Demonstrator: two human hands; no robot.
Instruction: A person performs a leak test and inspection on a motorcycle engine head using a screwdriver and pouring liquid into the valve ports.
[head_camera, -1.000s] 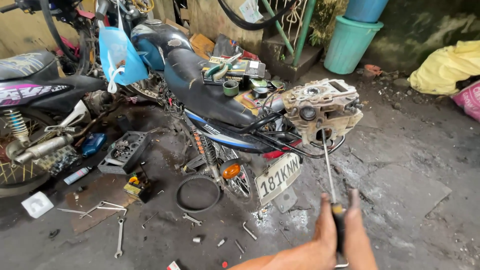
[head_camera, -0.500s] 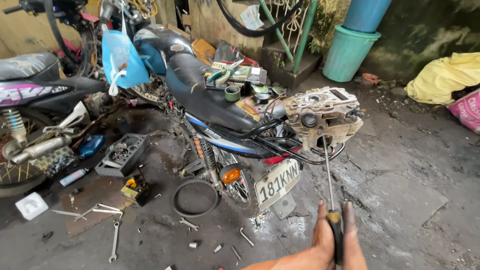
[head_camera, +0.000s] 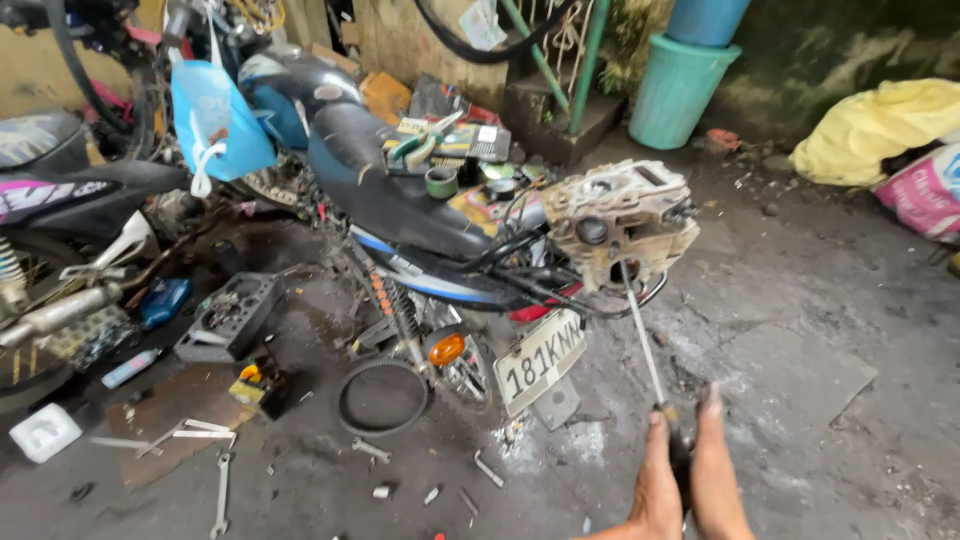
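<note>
Screwdriver (head_camera: 650, 370) clamped between closed fingers (head_camera: 712, 430) of one hand (head_camera: 685, 480); which hand, impossible to tell. Beyond fingertips, long shaft slanting up, tip touching grimy engine part (head_camera: 620, 222) resting on motorcycle's rear (head_camera: 420, 215). Seemingly mid-loosening; needs steady turning next.

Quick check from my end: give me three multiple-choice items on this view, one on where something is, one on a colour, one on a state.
1. Where does the engine part rest?
A. on the motorcycle's rear
B. on the floor
C. in a bucket

2. What colour is the bucket by the wall?
A. red
B. teal
C. black

3. How is the long screwdriver held?
A. lying loose on the floor
B. gripped between the hands, tip at the engine part
C. hanging on the wall

Answers: 1 A, it sits above the number plate; 2 B, its side shows teal; 3 B, the handle sits between both palms.
</note>
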